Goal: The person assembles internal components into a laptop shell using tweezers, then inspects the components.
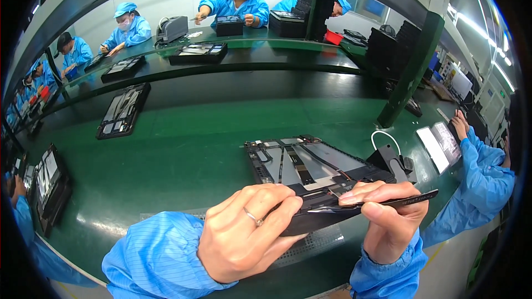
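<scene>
An opened tablet [339, 156], its silver battery plates and black ribbon cables bare, lies in a black tray [318, 221] tilted up in front of me. At the near left edge of that tray, my left hand [246, 230], with a ring on one finger, is closed, its fingertips at the tablet's near edge. My right hand [388, 227] pinches black tweezers [413, 198] between thumb and fingers. Their thin tips point left, down at the tablet's near end, close to my left fingertips. What small part the tips touch, if any, is too small to make out.
A grey device with a white cable [388, 158] stands right behind the tray. Other opened tablets in trays lie far left [124, 112] and at the left edge [50, 180]. A green post [413, 72] rises at right. Co-workers in blue sit across and on both sides.
</scene>
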Motion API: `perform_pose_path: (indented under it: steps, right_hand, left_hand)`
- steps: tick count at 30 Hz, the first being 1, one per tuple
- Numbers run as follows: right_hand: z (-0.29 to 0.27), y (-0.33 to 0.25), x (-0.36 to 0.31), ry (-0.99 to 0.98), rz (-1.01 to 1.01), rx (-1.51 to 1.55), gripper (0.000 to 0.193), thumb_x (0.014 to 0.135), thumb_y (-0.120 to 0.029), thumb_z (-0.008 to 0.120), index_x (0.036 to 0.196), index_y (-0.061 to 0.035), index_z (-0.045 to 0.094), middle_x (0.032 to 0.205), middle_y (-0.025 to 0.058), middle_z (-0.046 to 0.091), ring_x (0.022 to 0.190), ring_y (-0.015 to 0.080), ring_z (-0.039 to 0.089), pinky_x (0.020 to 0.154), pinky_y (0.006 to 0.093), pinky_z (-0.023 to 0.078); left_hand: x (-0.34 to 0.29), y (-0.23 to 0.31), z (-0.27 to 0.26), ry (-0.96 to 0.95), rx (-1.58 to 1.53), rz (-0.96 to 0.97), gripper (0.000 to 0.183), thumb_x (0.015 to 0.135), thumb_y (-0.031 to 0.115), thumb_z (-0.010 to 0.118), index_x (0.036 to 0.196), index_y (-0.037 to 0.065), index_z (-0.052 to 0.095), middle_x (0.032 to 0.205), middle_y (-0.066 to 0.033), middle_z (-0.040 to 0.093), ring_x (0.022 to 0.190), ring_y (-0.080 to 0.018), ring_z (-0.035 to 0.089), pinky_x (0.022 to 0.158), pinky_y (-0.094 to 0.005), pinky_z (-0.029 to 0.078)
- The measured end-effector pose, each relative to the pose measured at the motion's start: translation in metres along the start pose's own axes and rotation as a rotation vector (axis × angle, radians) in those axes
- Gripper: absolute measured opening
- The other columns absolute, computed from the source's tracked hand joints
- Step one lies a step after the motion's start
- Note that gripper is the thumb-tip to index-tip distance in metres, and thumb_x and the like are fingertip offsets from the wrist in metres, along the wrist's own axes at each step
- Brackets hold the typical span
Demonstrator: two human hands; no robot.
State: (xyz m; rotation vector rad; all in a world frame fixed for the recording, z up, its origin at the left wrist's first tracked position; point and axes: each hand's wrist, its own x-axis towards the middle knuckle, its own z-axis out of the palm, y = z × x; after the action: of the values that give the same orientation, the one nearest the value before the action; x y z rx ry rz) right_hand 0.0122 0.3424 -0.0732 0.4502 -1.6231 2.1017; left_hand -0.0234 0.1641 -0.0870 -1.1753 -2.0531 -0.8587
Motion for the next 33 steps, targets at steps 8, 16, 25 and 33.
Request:
perform_pose_path:
  steps: [8, 16, 25, 33]
  right_hand:
    - [0.003, -0.002, 0.002, -0.002, 0.009, -0.004, 0.011, 0.062, 0.008, 0.057, 0.073, 0.0083, 0.06, 0.075, 0.0198, 0.061, 0.072, 0.0274, 0.059, 0.073, 0.0362, 0.045]
    - [0.005, -0.001, 0.003, 0.006, 0.019, -0.017, 0.011, 0.062, 0.008, 0.057, 0.073, 0.0081, 0.06, 0.075, 0.0197, 0.061, 0.072, 0.0269, 0.059, 0.073, 0.0357, 0.045]
    - [0.009, 0.0, 0.004, -0.004, 0.007, -0.058, 0.011, 0.063, 0.008, 0.057, 0.073, 0.0082, 0.06, 0.075, 0.0186, 0.061, 0.072, 0.0256, 0.059, 0.072, 0.0345, 0.045]
    - [0.008, 0.0, 0.006, -0.032, -0.021, -0.085, 0.01, 0.066, 0.008, 0.057, 0.075, 0.0062, 0.06, 0.078, 0.0167, 0.061, 0.073, 0.0242, 0.059, 0.074, 0.0341, 0.045]
  left_hand:
    - [0.002, -0.001, -0.003, -0.024, -0.002, -0.001, 0.042, 0.05, 0.008, 0.07, 0.087, -0.005, 0.054, 0.083, -0.014, 0.053, 0.07, -0.0255, 0.055, 0.058, -0.0309, 0.048]
    - [0.002, -0.004, -0.003, -0.016, -0.002, 0.007, 0.042, 0.051, 0.008, 0.07, 0.086, -0.005, 0.054, 0.082, -0.0144, 0.053, 0.069, -0.0258, 0.055, 0.058, -0.0308, 0.047]
    - [0.001, -0.005, -0.006, -0.005, -0.009, 0.0, 0.041, 0.05, 0.008, 0.07, 0.086, -0.005, 0.054, 0.081, -0.0145, 0.054, 0.069, -0.0258, 0.056, 0.058, -0.0309, 0.048]
    - [0.0, -0.013, -0.002, 0.078, 0.08, 0.186, 0.026, 0.056, 0.01, 0.067, 0.08, 0.002, 0.059, 0.081, -0.0143, 0.055, 0.07, -0.0273, 0.058, 0.061, -0.0339, 0.052]
